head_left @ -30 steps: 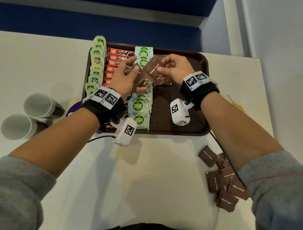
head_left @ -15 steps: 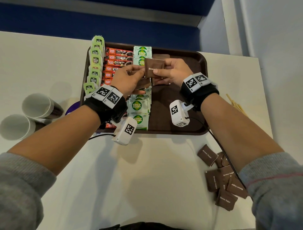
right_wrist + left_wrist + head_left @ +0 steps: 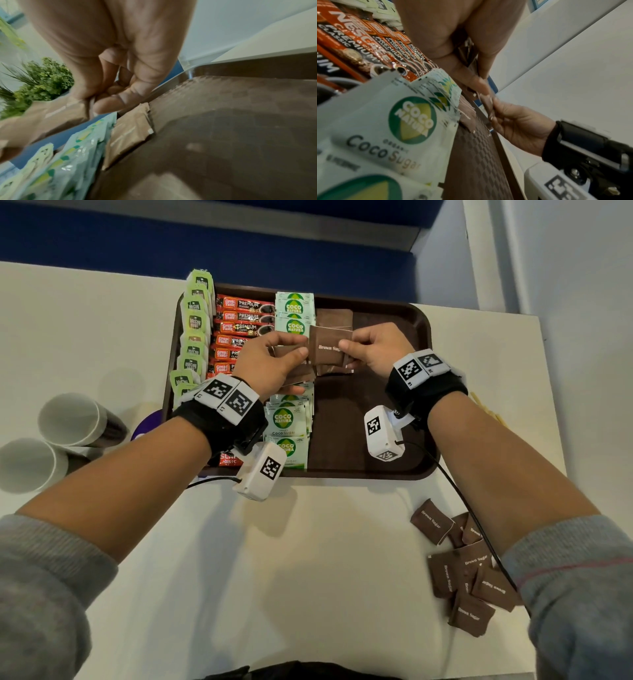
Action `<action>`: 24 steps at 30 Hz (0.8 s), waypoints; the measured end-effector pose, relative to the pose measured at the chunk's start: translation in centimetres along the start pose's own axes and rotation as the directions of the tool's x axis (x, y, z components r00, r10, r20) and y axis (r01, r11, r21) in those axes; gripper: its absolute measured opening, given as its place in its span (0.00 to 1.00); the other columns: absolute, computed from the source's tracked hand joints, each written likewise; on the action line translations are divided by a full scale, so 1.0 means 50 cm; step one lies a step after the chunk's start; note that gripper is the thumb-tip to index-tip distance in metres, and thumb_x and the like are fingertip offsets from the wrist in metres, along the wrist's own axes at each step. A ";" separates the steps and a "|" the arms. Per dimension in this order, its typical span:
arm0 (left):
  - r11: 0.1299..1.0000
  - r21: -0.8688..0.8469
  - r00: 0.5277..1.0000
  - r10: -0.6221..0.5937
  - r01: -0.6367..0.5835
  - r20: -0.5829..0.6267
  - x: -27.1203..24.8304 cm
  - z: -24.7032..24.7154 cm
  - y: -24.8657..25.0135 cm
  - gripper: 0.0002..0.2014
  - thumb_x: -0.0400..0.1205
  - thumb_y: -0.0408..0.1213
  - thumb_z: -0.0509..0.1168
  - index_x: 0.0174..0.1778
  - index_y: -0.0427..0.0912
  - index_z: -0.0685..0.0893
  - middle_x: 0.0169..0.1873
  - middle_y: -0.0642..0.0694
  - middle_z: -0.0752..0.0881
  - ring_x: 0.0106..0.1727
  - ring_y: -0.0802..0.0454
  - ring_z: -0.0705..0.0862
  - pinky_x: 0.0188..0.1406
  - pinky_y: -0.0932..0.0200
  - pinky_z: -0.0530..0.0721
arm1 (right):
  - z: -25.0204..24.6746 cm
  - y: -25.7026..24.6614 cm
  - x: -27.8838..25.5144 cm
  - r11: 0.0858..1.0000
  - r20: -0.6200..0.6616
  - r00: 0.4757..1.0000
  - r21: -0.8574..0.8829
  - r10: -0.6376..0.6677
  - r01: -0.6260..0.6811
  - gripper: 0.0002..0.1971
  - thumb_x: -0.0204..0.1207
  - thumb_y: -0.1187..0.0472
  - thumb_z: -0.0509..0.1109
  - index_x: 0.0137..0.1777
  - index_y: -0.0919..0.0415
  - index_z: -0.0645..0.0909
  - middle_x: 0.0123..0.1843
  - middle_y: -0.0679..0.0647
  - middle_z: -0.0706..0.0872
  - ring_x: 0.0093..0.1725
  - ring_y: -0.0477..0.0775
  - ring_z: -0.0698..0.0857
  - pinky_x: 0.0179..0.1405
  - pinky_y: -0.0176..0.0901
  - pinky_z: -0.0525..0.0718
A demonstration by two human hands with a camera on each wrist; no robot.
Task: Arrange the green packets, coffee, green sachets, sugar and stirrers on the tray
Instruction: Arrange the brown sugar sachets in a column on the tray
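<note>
On the brown tray (image 3: 416, 392) lie a column of green packets (image 3: 193, 330), red coffee sticks (image 3: 245, 318), and green-and-white Coco sugar sachets (image 3: 294, 308). One brown sugar packet (image 3: 334, 318) lies flat at the tray's back. My right hand (image 3: 373, 347) pinches a brown sugar packet (image 3: 325, 349) above the tray; the same packet (image 3: 56, 113) shows under the thumb in the right wrist view. My left hand (image 3: 274, 361) grips a small stack of brown sugar packets (image 3: 291, 371), seen edge-on as a stack (image 3: 471, 56) in the left wrist view.
Several loose brown sugar packets (image 3: 469, 573) lie on the white table at the right front. Wooden stirrers (image 3: 486, 409) lie right of the tray. Two paper cups (image 3: 68, 419) lie on their sides at the left. A cable (image 3: 459, 494) trails from the right wrist.
The packet pinched by my right hand has turned from a slanted pose to square and drawn away from my left hand's stack. Both hands sit slightly nearer me over the tray.
</note>
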State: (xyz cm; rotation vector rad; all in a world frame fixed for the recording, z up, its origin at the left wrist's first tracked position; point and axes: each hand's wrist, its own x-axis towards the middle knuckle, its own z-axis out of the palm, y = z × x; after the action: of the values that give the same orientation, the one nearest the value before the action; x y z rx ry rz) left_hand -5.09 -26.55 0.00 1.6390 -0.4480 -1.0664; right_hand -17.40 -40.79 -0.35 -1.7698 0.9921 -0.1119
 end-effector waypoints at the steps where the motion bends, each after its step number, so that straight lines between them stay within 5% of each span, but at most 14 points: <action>1: 1.000 -0.003 1.000 -0.003 0.003 -0.005 0.001 -0.003 -0.001 0.05 0.82 0.33 0.67 0.51 0.47 0.84 0.52 0.42 0.86 0.43 0.48 0.90 0.27 0.60 0.88 | -0.003 0.012 0.006 0.999 -0.027 0.999 -0.044 0.024 -0.025 0.09 0.79 0.62 0.68 0.44 0.68 0.85 0.31 0.50 0.85 0.30 0.43 0.84 0.42 0.34 0.86; 6: 1.000 -0.004 1.000 -0.009 0.009 -0.028 0.002 -0.010 -0.003 0.04 0.82 0.34 0.67 0.49 0.47 0.83 0.44 0.51 0.84 0.42 0.52 0.88 0.29 0.59 0.89 | -0.001 0.057 0.020 0.954 -0.102 0.991 -0.278 0.090 -0.116 0.11 0.78 0.58 0.71 0.48 0.66 0.86 0.40 0.58 0.87 0.38 0.52 0.87 0.52 0.44 0.86; 12: 1.000 -0.011 1.000 -0.004 0.004 -0.030 0.003 -0.011 -0.005 0.05 0.82 0.35 0.68 0.45 0.50 0.83 0.46 0.49 0.84 0.44 0.50 0.88 0.28 0.60 0.89 | 0.014 0.069 0.028 0.962 -0.201 0.973 -0.221 0.115 -0.160 0.08 0.72 0.58 0.77 0.49 0.60 0.86 0.37 0.53 0.86 0.31 0.44 0.84 0.52 0.39 0.86; 15: 1.000 -0.014 1.000 -0.007 0.007 -0.027 0.003 -0.013 -0.006 0.05 0.81 0.35 0.68 0.45 0.51 0.83 0.46 0.49 0.84 0.44 0.50 0.88 0.29 0.59 0.89 | 0.020 0.070 0.030 0.959 -0.215 0.968 -0.222 0.128 -0.176 0.05 0.72 0.58 0.77 0.44 0.58 0.85 0.38 0.55 0.89 0.36 0.49 0.88 0.51 0.41 0.87; 19: 1.000 -0.011 1.000 -0.007 0.006 -0.024 0.002 -0.014 -0.008 0.05 0.81 0.34 0.68 0.44 0.50 0.83 0.46 0.49 0.84 0.42 0.50 0.89 0.30 0.58 0.90 | 0.022 0.071 0.030 0.963 -0.258 0.958 -0.201 0.124 -0.179 0.08 0.71 0.59 0.78 0.35 0.53 0.80 0.30 0.48 0.84 0.29 0.43 0.84 0.42 0.33 0.86; 24: 1.000 -0.015 1.000 -0.013 0.012 -0.026 -0.001 -0.012 -0.006 0.05 0.82 0.34 0.67 0.44 0.50 0.83 0.45 0.49 0.84 0.42 0.50 0.88 0.30 0.59 0.90 | 0.030 0.070 0.026 0.968 -0.249 0.958 -0.163 0.144 -0.188 0.09 0.70 0.60 0.79 0.34 0.54 0.81 0.31 0.50 0.85 0.33 0.51 0.89 0.45 0.43 0.90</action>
State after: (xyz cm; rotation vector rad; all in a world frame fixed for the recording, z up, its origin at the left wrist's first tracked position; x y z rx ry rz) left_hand -4.68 -26.08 -0.22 1.6422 -0.4120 -1.0543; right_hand -17.78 -40.88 -4.33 -1.8617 1.3579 -0.1277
